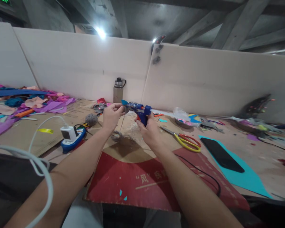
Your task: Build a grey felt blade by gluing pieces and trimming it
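My right hand (148, 129) is wrapped round the handle of a blue glue gun (144, 111), whose nozzle points left. Close to that nozzle, my left hand (113, 114) pinches a small teal piece (124, 102), with thin grey yarn (122, 123) hanging from the fingers. The yarn runs down to a loose tangle (123, 137) on the cardboard. Exactly how the teal piece and the yarn are joined is hidden by the fingers. Left of my left hand lies a grey yarn ball (91, 119).
Scissors (186, 142) with red and yellow handles lie at right, beside a black phone (220, 154) on teal sheet (249, 180). A blue power strip (73, 142) with a white plug and cables sits left. A bottle (118, 91) stands behind. Coloured scraps (35, 103) cover the far left.
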`<state>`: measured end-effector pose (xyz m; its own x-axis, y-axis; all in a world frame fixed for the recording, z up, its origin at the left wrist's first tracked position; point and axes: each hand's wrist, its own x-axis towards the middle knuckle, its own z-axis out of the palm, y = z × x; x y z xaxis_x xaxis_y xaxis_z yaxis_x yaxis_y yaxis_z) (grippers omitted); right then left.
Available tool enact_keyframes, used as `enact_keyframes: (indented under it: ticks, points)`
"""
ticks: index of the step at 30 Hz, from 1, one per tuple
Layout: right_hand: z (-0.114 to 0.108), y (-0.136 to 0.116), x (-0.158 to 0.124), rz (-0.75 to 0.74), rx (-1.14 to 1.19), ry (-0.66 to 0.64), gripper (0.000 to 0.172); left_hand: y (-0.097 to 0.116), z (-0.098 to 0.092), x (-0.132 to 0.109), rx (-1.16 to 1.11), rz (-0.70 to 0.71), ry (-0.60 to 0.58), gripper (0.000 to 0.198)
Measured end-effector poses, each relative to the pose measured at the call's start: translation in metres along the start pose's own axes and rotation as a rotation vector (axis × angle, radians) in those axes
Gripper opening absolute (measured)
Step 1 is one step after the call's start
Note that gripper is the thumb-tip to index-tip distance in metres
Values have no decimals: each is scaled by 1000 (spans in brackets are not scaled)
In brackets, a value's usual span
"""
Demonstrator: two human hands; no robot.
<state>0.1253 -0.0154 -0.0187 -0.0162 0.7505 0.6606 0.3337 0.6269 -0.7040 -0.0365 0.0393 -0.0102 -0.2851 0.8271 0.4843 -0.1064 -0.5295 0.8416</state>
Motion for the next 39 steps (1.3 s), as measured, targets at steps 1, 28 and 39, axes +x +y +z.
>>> enact_keyframes:
  ticks: [1,28,39]
  points:
    - [0,0,0,-2,-19,8,29,0,0,0,16,13,4,25]
    - [-3,1,0,-30,-26,78,39,12,2,-7,44,27,50,24]
    - [1,-8,-3,18,-50,61,30,10,2,-5,25,17,43,23]
